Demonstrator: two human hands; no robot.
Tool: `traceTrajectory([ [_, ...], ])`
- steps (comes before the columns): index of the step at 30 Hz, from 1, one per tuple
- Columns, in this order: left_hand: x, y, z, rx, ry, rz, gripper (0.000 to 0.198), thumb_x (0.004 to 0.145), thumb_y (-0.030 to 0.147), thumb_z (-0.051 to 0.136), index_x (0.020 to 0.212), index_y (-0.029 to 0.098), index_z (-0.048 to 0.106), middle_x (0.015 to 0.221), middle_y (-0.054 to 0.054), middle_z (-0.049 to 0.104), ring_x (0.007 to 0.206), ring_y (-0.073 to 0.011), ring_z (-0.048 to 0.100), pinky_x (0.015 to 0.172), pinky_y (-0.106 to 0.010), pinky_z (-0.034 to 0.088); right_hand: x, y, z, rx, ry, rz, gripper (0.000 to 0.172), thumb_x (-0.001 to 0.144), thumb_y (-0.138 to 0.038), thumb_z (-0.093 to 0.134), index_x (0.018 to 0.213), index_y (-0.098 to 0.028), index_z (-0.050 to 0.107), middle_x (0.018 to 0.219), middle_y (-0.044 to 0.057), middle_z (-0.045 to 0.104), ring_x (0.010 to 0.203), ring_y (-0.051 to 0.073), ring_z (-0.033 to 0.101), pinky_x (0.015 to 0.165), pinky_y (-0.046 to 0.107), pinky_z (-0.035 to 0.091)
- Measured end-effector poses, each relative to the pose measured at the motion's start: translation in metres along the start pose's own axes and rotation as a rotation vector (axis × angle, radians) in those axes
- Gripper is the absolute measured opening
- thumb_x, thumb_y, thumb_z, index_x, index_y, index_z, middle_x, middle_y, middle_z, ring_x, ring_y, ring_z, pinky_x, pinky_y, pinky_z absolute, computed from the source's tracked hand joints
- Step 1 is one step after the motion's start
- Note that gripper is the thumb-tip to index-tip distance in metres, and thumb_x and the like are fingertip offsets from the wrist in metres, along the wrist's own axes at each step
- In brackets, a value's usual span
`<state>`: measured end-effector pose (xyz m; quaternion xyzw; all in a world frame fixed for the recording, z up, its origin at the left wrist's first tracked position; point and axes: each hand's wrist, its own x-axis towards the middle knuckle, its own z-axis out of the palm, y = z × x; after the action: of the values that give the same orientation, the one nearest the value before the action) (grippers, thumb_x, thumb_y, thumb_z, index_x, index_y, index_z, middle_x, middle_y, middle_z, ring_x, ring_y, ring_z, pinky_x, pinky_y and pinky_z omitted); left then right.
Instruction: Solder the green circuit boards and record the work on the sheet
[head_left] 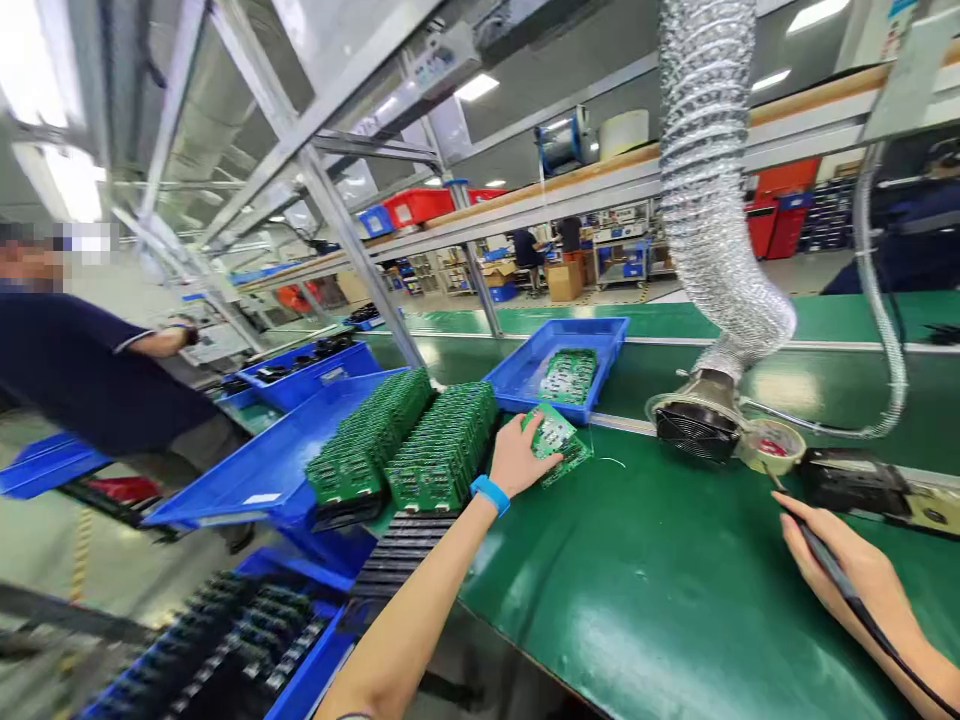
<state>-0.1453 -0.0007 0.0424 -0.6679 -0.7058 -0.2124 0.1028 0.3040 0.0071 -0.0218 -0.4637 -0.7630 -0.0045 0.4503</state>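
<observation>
Item one: green circuit board, centre of frame, above the counter at the near corner of the blue tray; held by the left hand, thumb and fingers parted across its near end. Item two: slim corded tool, lower right, gripped pen-fashion in the closed right hand, its tip near the tape roll and well apart from the board. State of work: one board in hand, tool not on it; further boards lying flat in the tray; two upright rows, left row and right row, centre left. Which are finished and which remain, cannot tell. Surroundings: large blue tray, left of the rows; black ribbed piece, below them; blue bin of dark parts, lower left; black-grilled fan under silver duct, upper right; black device, right edge; a co-worker in dark clothing, far left. Obstructions: the tray and right row crowd the left hand; the tape roll and device sit just beyond the right; fan and duct stand behind the open stretch between.
</observation>
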Motion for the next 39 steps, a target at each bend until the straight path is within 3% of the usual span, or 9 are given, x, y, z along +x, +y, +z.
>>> traceTrajectory([
  [3, -0.027, 0.046, 0.0, -0.053, 0.061, 0.08, 0.082, 0.078, 0.058, 0.07, 0.147, 0.023, 0.043, 0.144, -0.018, 0.044, 0.135, -0.0354, 0.043, 0.109, -0.049, 0.038, -0.001, -0.001, 0.001, -0.004, -0.068, 0.008, 0.034, 0.099, -0.04, 0.049, 0.127, -0.025, 0.061, 0.096, 0.006, 0.068, 0.077, 0.019, 0.066, 0.072, 0.029, 0.05],
  [8, -0.079, 0.137, 0.018, -0.124, -0.172, 0.104, 0.082, 0.075, 0.062, 0.071, 0.142, 0.019, 0.05, 0.151, -0.021, 0.037, 0.125, -0.0378, 0.053, 0.1, -0.049, 0.048, -0.002, -0.001, 0.002, 0.028, -0.089, 0.041, 0.03, 0.101, -0.033, 0.048, 0.122, -0.02, 0.064, 0.095, 0.007, 0.068, 0.078, 0.019, 0.065, 0.073, 0.029, 0.05],
  [11, -0.09, 0.171, 0.029, -0.065, -0.176, 0.078, 0.077, 0.08, 0.068, 0.062, 0.135, 0.013, 0.058, 0.157, -0.024, 0.029, 0.119, -0.0401, 0.055, 0.094, -0.05, 0.051, -0.001, -0.003, 0.002, 0.03, -0.072, 0.058, 0.029, 0.1, -0.031, 0.048, 0.121, -0.019, 0.064, 0.097, 0.008, 0.069, 0.078, 0.019, 0.066, 0.073, 0.03, 0.051],
  [13, -0.09, 0.182, 0.032, -0.03, -0.173, 0.104, 0.077, 0.083, 0.073, 0.054, 0.126, 0.01, 0.064, 0.152, -0.026, 0.038, 0.116, -0.0399, 0.057, 0.091, -0.049, 0.052, -0.002, -0.003, 0.002, 0.039, -0.065, 0.063, 0.029, 0.1, -0.03, 0.049, 0.122, -0.02, 0.065, 0.099, 0.008, 0.07, 0.079, 0.019, 0.067, 0.076, 0.03, 0.052],
  [17, -0.077, 0.181, 0.03, -0.011, -0.218, 0.222, 0.066, 0.088, 0.072, 0.048, 0.102, 0.012, 0.072, 0.119, -0.021, 0.065, 0.102, -0.0344, 0.063, 0.081, -0.043, 0.055, -0.003, -0.008, 0.002, 0.089, -0.074, 0.071, 0.029, 0.1, -0.03, 0.049, 0.122, -0.021, 0.066, 0.103, 0.009, 0.072, 0.085, 0.02, 0.069, 0.08, 0.032, 0.053],
  [21, -0.04, 0.149, 0.031, 0.026, -0.093, 0.305, 0.034, 0.097, 0.042, 0.054, 0.114, 0.016, 0.068, 0.119, -0.014, 0.064, 0.104, -0.027, 0.061, 0.085, -0.037, 0.053, -0.002, -0.015, 0.001, 0.21, -0.055, 0.2, 0.028, 0.099, -0.035, 0.052, 0.115, -0.021, 0.07, 0.107, 0.008, 0.073, 0.09, 0.022, 0.07, 0.083, 0.033, 0.054],
  [28, 0.01, 0.082, 0.064, 0.027, -0.189, 0.374, 0.02, 0.094, 0.019, 0.055, 0.086, 0.016, 0.073, 0.099, -0.012, 0.069, 0.095, -0.026, 0.061, 0.085, -0.039, 0.052, 0.003, -0.026, 0.004, 0.6, -0.072, 0.6, 0.04, 0.098, -0.051, 0.05, 0.103, -0.018, 0.071, 0.065, 0.0, 0.062, 0.051, 0.013, 0.056, 0.049, 0.024, 0.044],
  [33, 0.009, 0.11, 0.073, -0.363, -0.084, 0.53, 0.027, 0.1, 0.031, 0.05, 0.1, 0.019, 0.074, 0.092, -0.007, 0.073, 0.091, -0.0213, 0.065, 0.088, -0.037, 0.05, 0.008, -0.029, 0.009, 0.756, -0.113, 0.64, 0.041, 0.096, -0.05, 0.054, 0.115, -0.018, 0.068, 0.067, 0.0, 0.062, 0.053, 0.013, 0.056, 0.051, 0.024, 0.045],
  [39, -0.002, 0.167, 0.077, -0.637, -0.155, 0.416, 0.03, 0.101, 0.032, 0.05, 0.093, 0.021, 0.076, 0.087, -0.003, 0.074, 0.08, -0.0152, 0.067, 0.072, -0.026, 0.048, 0.006, -0.028, 0.009, 0.729, -0.203, 0.632, 0.037, 0.097, -0.047, 0.052, 0.108, -0.017, 0.071, 0.066, 0.0, 0.062, 0.052, 0.012, 0.055, 0.051, 0.024, 0.045],
])
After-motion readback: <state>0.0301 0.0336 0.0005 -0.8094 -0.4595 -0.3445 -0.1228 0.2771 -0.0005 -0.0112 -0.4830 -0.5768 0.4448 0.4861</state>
